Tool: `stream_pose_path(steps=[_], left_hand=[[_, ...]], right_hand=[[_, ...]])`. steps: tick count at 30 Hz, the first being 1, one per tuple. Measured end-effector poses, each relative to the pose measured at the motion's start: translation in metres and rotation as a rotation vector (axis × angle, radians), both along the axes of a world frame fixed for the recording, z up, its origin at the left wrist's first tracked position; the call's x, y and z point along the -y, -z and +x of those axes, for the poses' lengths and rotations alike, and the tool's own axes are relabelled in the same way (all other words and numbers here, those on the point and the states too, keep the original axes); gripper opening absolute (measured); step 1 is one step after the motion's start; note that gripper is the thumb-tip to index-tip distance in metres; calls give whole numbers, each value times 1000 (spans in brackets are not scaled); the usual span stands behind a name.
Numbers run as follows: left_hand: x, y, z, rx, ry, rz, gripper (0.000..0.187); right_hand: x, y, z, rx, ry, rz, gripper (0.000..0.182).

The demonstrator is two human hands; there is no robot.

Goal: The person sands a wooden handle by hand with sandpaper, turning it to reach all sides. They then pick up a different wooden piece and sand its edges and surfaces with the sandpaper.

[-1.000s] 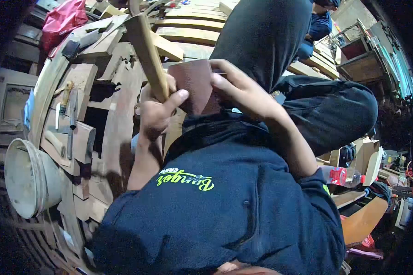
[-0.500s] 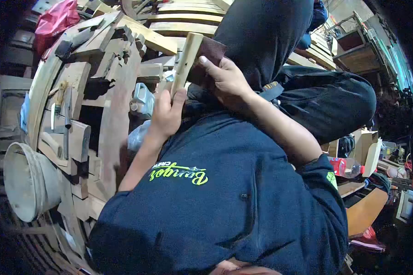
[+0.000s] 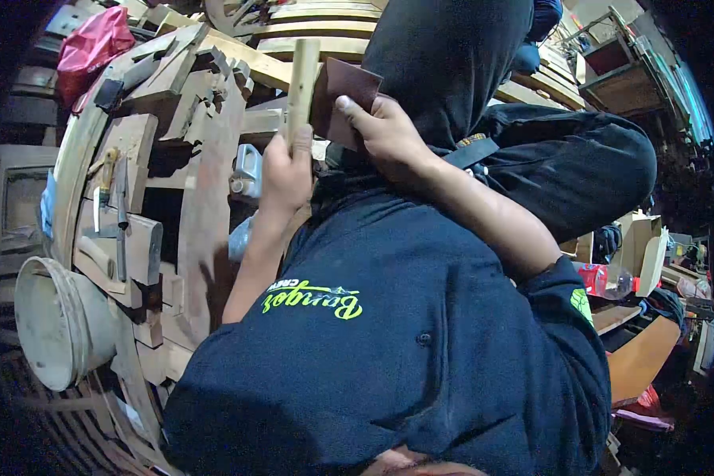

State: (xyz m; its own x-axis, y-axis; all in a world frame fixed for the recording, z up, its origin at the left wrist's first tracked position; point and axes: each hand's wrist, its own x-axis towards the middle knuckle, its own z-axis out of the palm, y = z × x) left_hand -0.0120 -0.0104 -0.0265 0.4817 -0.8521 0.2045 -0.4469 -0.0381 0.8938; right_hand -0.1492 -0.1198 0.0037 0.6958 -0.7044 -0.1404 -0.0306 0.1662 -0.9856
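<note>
In the head view my left hand (image 3: 287, 176) is closed round the lower end of a pale wooden stick (image 3: 302, 83), which stands nearly upright. Its thumb lies along the wood. My right hand (image 3: 390, 136) pinches a folded sheet of dark brown sandpaper (image 3: 345, 91), thumb on the near face and the fingers hidden behind. The sandpaper's left edge is close beside the stick, with a narrow gap between them near the top. Both hands are over my lap, in front of my dark trousers (image 3: 444, 71).
To the left runs a wooden bench (image 3: 206, 238) with wood blocks, a chisel (image 3: 121, 194) and other hand tools. A white bucket (image 3: 95, 321) stands near it. A blue-grey jug (image 3: 247, 168) is beside my left forearm. At right are a red-labelled bottle (image 3: 603, 279) and a cardboard box (image 3: 650, 254).
The stick has tipped more upright and shifted left, away from the sandpaper. More of the sandpaper's face shows now, and my right hand has moved slightly.
</note>
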Motion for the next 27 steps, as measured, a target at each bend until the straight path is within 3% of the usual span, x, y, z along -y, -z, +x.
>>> stream_pose_path(steps=[2,3,5,7,8,10,12,13,14,15,17,18,20,22,24,25,27], left_hand=[[-1,13,-4,14,25,-56,37],[-2,16,-7,25,45,-118,37],[-13,2,-8,-117,43,-68,35],[-15,4,10,-261,37,-57,34],[-24,4,17,-479,-85,67,33],[-28,-4,13,-582,83,-142,31],[-25,-18,-8,-189,111,38,32],[-10,-12,-16,37,148,-176,34],[-6,-11,-16,28,115,11,36],[2,-10,-15,53,81,84,36],[8,-8,-15,83,56,162,37],[7,-6,-17,25,85,103,37],[1,1,-19,-37,112,41,37],[-11,0,-16,-1,140,15,36],[-9,3,-4,167,141,-1,36],[-7,-11,-7,121,101,67,37],[1,-23,-13,78,59,131,37]], right_hand=[[-6,-24,-9,-302,-9,14,27],[-7,-16,-8,-310,-8,15,27],[-8,3,-2,236,103,24,26],[-11,-1,1,287,126,68,26],[-12,-4,2,338,154,114,25],[-11,-5,1,308,150,100,25],[-7,-9,-3,269,131,85,25],[-2,-14,-9,31,74,12,26],[1,-16,-11,-207,15,-61,27],[-2,-13,-7,-207,9,-61,27],[-9,-5,1,310,177,143,32],[-12,-9,-2,306,183,148,32],[-15,-21,-6,205,293,269,34],[-16,-28,-5,285,297,315,37],[-14,-35,-11,-104,260,195,39],[-8,-22,-4,41,206,182,42],[-4,-17,-7,-22,173,180,38]])
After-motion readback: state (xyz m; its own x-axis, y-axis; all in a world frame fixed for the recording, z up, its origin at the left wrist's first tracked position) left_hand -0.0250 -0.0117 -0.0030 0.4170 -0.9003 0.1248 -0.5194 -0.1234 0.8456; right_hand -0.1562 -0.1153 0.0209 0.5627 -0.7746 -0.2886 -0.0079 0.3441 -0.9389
